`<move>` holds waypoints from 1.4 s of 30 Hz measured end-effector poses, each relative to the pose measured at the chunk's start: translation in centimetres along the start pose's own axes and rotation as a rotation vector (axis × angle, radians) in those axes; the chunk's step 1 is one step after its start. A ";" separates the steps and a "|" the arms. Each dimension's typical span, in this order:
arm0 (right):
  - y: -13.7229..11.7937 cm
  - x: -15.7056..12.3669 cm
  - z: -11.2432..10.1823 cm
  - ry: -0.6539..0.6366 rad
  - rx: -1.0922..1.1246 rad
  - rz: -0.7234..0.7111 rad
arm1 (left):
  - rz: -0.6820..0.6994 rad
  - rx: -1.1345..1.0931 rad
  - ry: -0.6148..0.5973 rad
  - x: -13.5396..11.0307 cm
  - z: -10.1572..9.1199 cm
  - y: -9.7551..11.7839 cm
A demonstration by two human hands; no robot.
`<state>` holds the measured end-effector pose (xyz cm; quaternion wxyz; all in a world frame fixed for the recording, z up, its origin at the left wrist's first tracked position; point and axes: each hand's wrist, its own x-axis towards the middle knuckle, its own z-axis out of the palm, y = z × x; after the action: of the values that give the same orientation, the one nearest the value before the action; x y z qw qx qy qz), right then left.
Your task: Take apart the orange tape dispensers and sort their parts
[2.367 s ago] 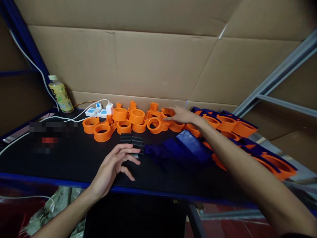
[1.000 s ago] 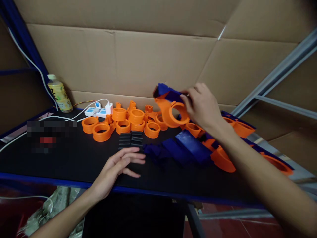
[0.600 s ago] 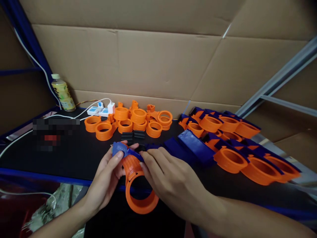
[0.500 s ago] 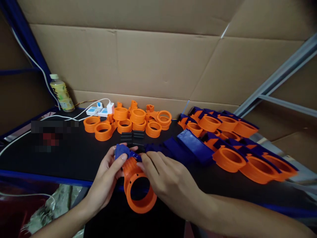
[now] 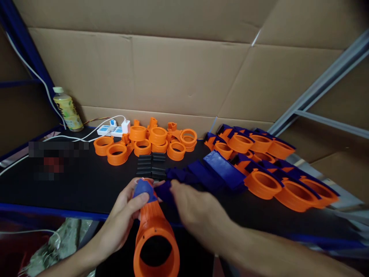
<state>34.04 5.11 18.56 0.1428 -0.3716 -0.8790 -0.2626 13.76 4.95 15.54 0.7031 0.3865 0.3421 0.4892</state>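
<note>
In my left hand [image 5: 122,213] is an orange plastic ring bracket [image 5: 151,219], its large round opening facing down and toward me. My left thumb presses a blue plastic piece [image 5: 143,189] against the bracket's narrow upper end. Just right of that end, my right hand [image 5: 197,207] has its fingers closed at the edge of a dark blue plastic piece [image 5: 165,191], which is partly hidden and blurred. Small black ribbed blocks [image 5: 144,165] lie on the table just beyond the hands.
Several orange ring brackets [image 5: 117,154] stand at the back by a white power strip [image 5: 112,130]. Loose blue plates [image 5: 223,169] lie right of centre, beside assembled orange-and-blue pieces [image 5: 263,184]. A drink bottle [image 5: 68,111] stands at the back left. A cardboard wall [image 5: 184,77] closes off the rear.
The orange bracket has swung lower and its ring has come closer to me. My right hand has drawn slightly away from it to the right. The view has shifted a little.
</note>
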 end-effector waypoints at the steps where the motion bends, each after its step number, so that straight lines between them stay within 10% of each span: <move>1: 0.7 -0.2 0.0 0.005 0.048 0.037 | -0.003 -0.028 -0.023 -0.3 0.1 0.3; 16: 13.2 -2.2 4.2 -0.334 -0.065 0.596 | -0.112 -0.357 -0.098 2.1 -1.0 -0.3; 24: 10.9 -1.3 3.3 -0.279 -0.142 0.586 | -0.114 -0.302 -0.083 2.6 -1.4 -0.4; 31: 4.0 1.1 -0.7 0.047 0.433 0.064 | 0.023 -0.079 -0.089 2.0 -0.2 -1.1; 42: 1.7 1.2 1.7 0.235 0.262 -0.043 | -0.036 -0.056 -0.045 1.3 0.4 -1.5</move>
<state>34.36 7.80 18.27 0.2861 -0.2977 -0.8906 -0.1906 15.11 5.81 14.29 0.7298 0.3716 0.3191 0.4770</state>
